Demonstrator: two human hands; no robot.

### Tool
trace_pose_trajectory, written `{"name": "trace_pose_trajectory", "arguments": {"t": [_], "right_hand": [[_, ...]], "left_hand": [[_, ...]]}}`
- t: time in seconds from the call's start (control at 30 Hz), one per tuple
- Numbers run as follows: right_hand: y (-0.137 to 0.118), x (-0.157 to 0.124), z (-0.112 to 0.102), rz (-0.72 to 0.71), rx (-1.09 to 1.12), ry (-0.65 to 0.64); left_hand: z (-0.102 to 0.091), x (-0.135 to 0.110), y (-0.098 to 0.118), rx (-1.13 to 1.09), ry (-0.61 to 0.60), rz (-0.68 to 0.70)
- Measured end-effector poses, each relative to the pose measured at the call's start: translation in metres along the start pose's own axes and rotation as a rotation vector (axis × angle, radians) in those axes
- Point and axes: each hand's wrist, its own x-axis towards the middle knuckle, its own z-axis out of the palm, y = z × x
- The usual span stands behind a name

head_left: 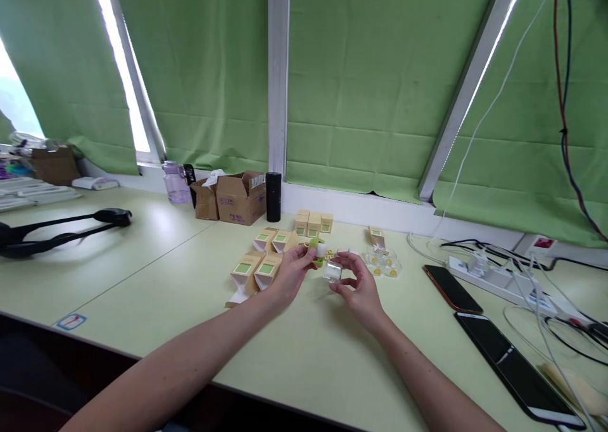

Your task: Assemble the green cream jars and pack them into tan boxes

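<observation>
Near the middle of the table, my left hand [291, 272] is closed on a small green-and-white object [319, 249], whose kind I cannot make out. Just right of it, the thumb and fingers of my right hand [358, 287] pinch a small clear plastic container [332, 272]. The two held things are close together above the tabletop. Several tan cardboard boxes with green labels and open flaps, such as this box [244, 268], stand left of my left hand. Beyond my right hand lies a clear plastic tray [390, 264] with yellow pieces in it.
Three closed tan boxes [313, 223] and an open one [377, 237] are farther back. A black cylinder [273, 196], brown cartons [241, 201] and a purple bottle [177, 183] stand by the wall. Two phones [513, 362] and a power strip [498, 286] with cables lie right.
</observation>
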Motion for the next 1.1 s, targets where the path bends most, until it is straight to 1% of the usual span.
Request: {"name": "trace_pose_trajectory", "arguments": {"t": [0.13, 0.4, 0.57, 0.67, 0.87, 1.1], "right_hand": [[0.003, 0.001, 0.001, 0.019, 0.025, 0.004], [0.005, 0.007, -0.004, 0.071, 0.102, 0.064], [0.005, 0.008, -0.004, 0.107, 0.227, 0.058], [0.004, 0.008, -0.004, 0.118, 0.266, 0.037], [0.0, 0.007, -0.004, 0.132, 0.281, 0.031], [-0.003, 0.005, -0.003, 0.129, 0.265, 0.026]], "left_hand": [[0.0, -0.001, 0.0, 0.038, -0.008, 0.007], [0.001, -0.002, 0.001, 0.116, -0.033, 0.005], [0.003, -0.005, 0.004, 0.151, -0.075, 0.015], [0.006, -0.008, 0.006, 0.182, -0.105, 0.011], [0.008, -0.011, 0.007, 0.236, -0.164, 0.003], [0.01, -0.012, 0.008, 0.273, -0.177, 0.003]]}}
